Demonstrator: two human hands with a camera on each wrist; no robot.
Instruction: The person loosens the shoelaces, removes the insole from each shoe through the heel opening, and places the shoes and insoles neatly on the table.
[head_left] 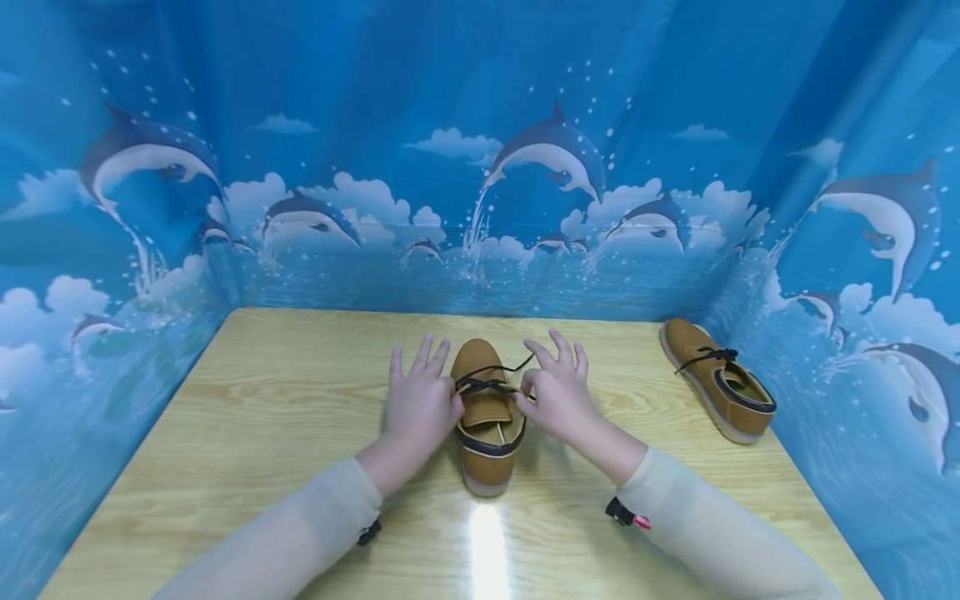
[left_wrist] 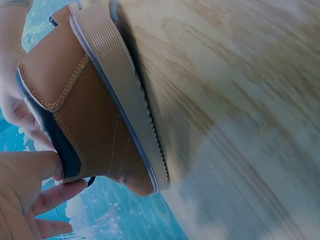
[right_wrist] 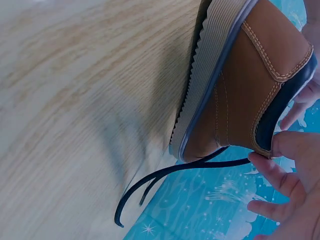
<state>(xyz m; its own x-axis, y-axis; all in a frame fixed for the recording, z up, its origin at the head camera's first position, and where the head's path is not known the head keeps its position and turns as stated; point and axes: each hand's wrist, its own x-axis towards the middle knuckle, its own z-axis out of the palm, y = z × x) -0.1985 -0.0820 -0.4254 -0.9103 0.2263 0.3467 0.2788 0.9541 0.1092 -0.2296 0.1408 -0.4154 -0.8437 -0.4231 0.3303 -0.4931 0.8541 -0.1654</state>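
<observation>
A brown lace-up shoe (head_left: 487, 467) stands on its sole with its toe pointing away from me. Thumb and index finger of my left hand (head_left: 422, 402) pinch the left eyelet flap, while the other fingers stretch out. On the opposite side my right hand (head_left: 558, 396) pinches the right eyelet flap (right_wrist: 265, 145) the same way. Black laces (head_left: 487, 385) cross over the front of the tongue (head_left: 483, 410). In the right wrist view, a loose black lace end (right_wrist: 145, 180) hangs past the flap near my fingertips.
A matching brown shoe (head_left: 716, 383), its black lace tied in a bow, lies at the right edge of the wood-grain table (head_left: 300, 375). Blue dolphin-print curtains (head_left: 480, 275) hang along the table's back and sides.
</observation>
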